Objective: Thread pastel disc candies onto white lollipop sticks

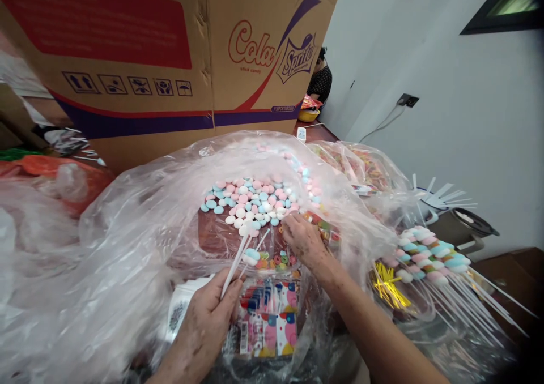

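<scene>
The left hand (210, 307) grips white sticks (233, 264); open worktop (212, 235) borders the candy pile's (255, 200) near left edge. The right hand (304, 239), fingers narrowed, is at its near right edge, contents unclear.

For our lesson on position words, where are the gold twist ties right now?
In the head view, the gold twist ties lie right of centre, just left of the piled candy skewers.

Big brown box (161, 112) with "Cola" (252, 45), "stick candy" (250, 71), "Sprite" (298, 59) on its right half, arrow signs (80, 82) and umbrella sign (184, 88) on its left.
</scene>
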`<state>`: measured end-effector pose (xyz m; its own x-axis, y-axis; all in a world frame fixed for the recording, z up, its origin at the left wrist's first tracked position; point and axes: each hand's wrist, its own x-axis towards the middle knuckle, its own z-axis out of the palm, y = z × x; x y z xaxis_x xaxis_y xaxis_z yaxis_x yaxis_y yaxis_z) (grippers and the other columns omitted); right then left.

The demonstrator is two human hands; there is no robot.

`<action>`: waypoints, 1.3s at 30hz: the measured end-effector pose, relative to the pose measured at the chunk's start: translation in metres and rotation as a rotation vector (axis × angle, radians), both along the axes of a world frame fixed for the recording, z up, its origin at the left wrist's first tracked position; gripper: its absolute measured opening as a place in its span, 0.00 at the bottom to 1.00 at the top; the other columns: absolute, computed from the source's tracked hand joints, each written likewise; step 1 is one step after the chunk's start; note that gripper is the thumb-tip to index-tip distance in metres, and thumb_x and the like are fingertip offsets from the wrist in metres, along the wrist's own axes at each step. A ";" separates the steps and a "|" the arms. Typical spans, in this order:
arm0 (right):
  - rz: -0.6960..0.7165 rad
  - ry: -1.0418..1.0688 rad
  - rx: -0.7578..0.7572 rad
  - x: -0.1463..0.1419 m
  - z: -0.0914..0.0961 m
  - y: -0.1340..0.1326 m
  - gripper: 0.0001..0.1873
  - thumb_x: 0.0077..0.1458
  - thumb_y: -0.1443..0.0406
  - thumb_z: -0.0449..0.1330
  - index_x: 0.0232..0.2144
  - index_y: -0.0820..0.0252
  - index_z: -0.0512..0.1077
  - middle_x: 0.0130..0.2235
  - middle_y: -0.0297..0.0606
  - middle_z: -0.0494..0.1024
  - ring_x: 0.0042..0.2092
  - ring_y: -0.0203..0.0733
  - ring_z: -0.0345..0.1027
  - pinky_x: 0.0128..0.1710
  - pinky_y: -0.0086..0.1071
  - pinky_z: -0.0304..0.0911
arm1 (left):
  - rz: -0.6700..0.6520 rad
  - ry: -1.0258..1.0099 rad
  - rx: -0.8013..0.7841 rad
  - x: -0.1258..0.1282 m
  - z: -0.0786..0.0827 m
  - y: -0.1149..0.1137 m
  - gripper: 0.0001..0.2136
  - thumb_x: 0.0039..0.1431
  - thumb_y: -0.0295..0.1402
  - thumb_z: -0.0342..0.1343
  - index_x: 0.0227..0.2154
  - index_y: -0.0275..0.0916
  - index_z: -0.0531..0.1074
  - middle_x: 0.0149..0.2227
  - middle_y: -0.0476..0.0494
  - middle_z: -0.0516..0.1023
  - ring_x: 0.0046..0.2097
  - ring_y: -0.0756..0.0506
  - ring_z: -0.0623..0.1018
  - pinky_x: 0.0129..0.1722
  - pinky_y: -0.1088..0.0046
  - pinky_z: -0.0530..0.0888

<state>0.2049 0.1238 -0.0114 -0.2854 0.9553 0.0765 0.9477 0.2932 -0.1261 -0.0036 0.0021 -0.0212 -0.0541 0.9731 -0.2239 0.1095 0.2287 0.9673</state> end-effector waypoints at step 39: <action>0.251 1.171 -0.448 0.020 0.015 -0.017 0.07 0.48 0.63 0.69 0.33 0.56 0.83 0.35 0.36 0.81 0.36 0.38 0.73 0.36 0.30 0.67 | -0.277 0.285 -0.006 -0.005 0.022 0.009 0.20 0.63 0.46 0.46 0.37 0.39 0.79 0.22 0.52 0.72 0.26 0.46 0.68 0.28 0.74 0.63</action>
